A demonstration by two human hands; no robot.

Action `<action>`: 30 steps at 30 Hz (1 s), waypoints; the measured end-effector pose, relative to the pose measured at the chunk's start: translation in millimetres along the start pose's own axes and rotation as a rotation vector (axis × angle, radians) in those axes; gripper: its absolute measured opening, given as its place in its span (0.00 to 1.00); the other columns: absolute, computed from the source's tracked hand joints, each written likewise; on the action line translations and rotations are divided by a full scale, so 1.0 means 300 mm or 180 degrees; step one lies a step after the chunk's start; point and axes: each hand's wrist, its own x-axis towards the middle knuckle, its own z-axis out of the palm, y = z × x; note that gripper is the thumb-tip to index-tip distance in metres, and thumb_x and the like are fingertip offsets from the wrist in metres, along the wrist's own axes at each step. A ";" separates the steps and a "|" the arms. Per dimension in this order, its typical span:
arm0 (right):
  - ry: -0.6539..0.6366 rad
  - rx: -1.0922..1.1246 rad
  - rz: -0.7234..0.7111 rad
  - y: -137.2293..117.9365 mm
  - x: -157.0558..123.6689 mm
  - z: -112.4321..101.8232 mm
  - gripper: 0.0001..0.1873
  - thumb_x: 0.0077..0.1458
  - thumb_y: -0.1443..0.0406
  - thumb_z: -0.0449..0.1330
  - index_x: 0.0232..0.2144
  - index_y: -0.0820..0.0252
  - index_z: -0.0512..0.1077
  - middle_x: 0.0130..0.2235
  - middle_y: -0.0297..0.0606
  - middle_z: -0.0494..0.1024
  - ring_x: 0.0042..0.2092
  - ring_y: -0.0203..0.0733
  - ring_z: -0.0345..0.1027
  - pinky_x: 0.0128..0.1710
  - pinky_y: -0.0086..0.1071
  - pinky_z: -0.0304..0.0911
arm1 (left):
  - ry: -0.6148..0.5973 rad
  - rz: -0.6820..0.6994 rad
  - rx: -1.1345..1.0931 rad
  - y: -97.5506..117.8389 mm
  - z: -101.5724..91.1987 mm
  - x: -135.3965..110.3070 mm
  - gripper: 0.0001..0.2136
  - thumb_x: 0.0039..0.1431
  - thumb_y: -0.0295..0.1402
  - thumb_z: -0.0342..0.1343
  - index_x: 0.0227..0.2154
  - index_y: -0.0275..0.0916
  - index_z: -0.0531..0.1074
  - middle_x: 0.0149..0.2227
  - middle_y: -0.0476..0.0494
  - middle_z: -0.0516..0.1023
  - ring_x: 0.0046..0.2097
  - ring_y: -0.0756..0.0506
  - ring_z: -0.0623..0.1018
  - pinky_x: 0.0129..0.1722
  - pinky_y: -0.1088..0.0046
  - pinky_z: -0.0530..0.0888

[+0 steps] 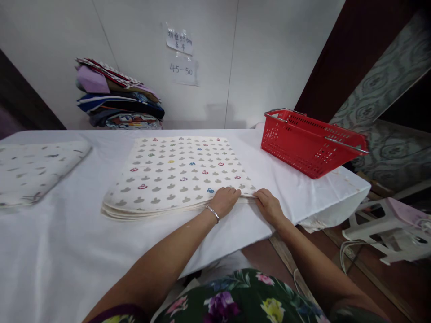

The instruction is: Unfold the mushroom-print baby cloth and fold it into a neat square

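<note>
A folded white cloth printed with grey, red, blue and yellow motifs lies on the table, its layers showing along the near edge. My left hand grips that near edge toward the right, fingers curled over the top and a bangle on the wrist. At the near right corner, my right hand pinches the layers between closed fingers. The thumbs are mostly hidden. Only a short stretch of the cloth's edge separates my hands.
Another folded printed cloth lies at the left on the white-covered table. A stack of folded fabrics stands at the back. The red basket sits back right. Beyond the table's right edge is a white stool.
</note>
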 end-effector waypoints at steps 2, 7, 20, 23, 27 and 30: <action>-0.0020 0.0027 0.0148 0.006 0.004 0.003 0.10 0.57 0.69 0.50 0.38 0.56 0.69 0.39 0.39 0.72 0.43 0.43 0.64 0.38 0.34 0.63 | -0.0028 -0.0070 -0.0036 -0.005 0.001 -0.003 0.08 0.58 0.20 0.45 0.37 0.37 0.65 0.35 0.43 0.72 0.40 0.44 0.72 0.35 0.68 0.66; -0.0116 0.0048 0.0121 0.014 0.010 0.000 0.10 0.57 0.69 0.50 0.37 0.55 0.70 0.38 0.39 0.72 0.42 0.43 0.64 0.39 0.34 0.62 | -0.0053 -0.0183 -0.0124 -0.015 0.008 -0.022 0.09 0.58 0.20 0.44 0.38 0.37 0.64 0.31 0.44 0.72 0.38 0.44 0.73 0.34 0.69 0.67; -0.0312 0.0133 -0.0639 -0.041 0.091 0.015 0.12 0.59 0.64 0.51 0.41 0.56 0.73 0.38 0.42 0.74 0.40 0.44 0.63 0.40 0.38 0.59 | 0.0041 0.0008 -0.0307 -0.030 0.018 -0.039 0.09 0.57 0.19 0.45 0.37 0.38 0.66 0.41 0.42 0.72 0.41 0.46 0.72 0.37 0.69 0.69; -0.0253 0.0183 -0.0519 -0.038 0.095 0.030 0.13 0.60 0.65 0.50 0.39 0.55 0.74 0.36 0.41 0.74 0.38 0.43 0.64 0.38 0.36 0.59 | 0.0192 0.0070 -0.0364 -0.028 0.026 -0.048 0.09 0.58 0.21 0.46 0.37 0.38 0.68 0.48 0.42 0.70 0.45 0.46 0.70 0.41 0.67 0.69; -0.0244 0.0101 -0.0452 -0.032 0.092 0.041 0.13 0.60 0.64 0.50 0.38 0.55 0.75 0.35 0.40 0.74 0.37 0.43 0.64 0.38 0.35 0.59 | 0.0276 -0.0003 -0.0347 -0.021 0.024 -0.049 0.08 0.60 0.26 0.47 0.36 0.39 0.71 0.52 0.44 0.69 0.46 0.45 0.70 0.43 0.66 0.68; -0.0271 0.0022 -0.0450 -0.031 0.093 0.044 0.14 0.60 0.63 0.50 0.38 0.56 0.75 0.35 0.40 0.74 0.37 0.43 0.64 0.37 0.35 0.59 | 0.0198 -0.0012 -0.0270 -0.017 0.019 -0.038 0.07 0.61 0.30 0.48 0.36 0.39 0.71 0.54 0.45 0.67 0.46 0.44 0.70 0.42 0.66 0.68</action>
